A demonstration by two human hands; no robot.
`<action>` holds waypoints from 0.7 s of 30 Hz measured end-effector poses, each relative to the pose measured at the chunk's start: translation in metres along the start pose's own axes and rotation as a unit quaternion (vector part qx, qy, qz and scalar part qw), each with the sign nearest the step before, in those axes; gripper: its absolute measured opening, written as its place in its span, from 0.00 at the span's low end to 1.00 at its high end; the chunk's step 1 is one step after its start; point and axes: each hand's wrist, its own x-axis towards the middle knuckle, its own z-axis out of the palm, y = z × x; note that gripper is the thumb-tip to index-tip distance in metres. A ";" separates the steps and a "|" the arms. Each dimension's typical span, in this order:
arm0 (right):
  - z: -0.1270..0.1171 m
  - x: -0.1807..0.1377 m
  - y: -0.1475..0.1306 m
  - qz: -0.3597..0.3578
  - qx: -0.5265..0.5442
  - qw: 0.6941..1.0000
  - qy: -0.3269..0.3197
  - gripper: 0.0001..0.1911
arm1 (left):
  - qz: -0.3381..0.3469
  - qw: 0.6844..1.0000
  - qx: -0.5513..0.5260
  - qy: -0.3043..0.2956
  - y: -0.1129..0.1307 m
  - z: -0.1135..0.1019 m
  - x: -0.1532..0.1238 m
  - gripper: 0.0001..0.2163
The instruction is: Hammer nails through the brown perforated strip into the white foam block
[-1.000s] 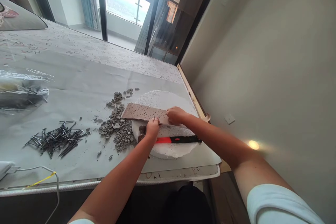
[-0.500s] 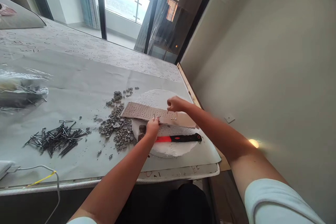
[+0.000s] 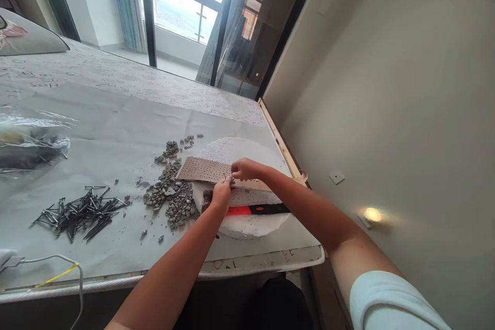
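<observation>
Pale short sleeve (image 3: 389,299), softly creased

Daylight reaches you mainly through the tall window (image 3: 178,10) ahead, whose panes wash out to near white, while reflections streak the dark glass panel (image 3: 247,26) beside it. On your right, a small warm light (image 3: 373,215) throws a yellowish glow over the otherwise dim, shaded wall (image 3: 417,87). The plastic bag (image 3: 31,144) at your left edge shows glare and looks hazy. Around your left hand (image 3: 222,191) and right hand (image 3: 245,169), fine detail is soft. Wide-angle stretching enlarges your near sleeve (image 3: 386,299); below the table edge, shadow swallows detail.
</observation>
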 end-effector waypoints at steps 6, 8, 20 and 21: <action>0.006 0.004 0.007 -0.017 -0.050 0.998 0.044 0.11 | 0.002 1.000 0.026 -0.006 0.005 0.001 -0.004 0.10; 0.004 -0.001 0.016 -0.015 -0.073 0.995 0.061 0.14 | -0.002 0.999 0.044 0.007 0.005 0.001 -0.005 0.10; 0.029 -0.027 0.043 -0.026 -0.267 0.962 0.044 0.14 | -0.010 0.999 0.032 0.034 0.007 0.005 -0.008 0.10; 0.030 -0.027 0.042 -0.028 -0.274 0.960 0.042 0.13 | -0.009 0.999 0.032 0.035 0.007 0.005 -0.008 0.10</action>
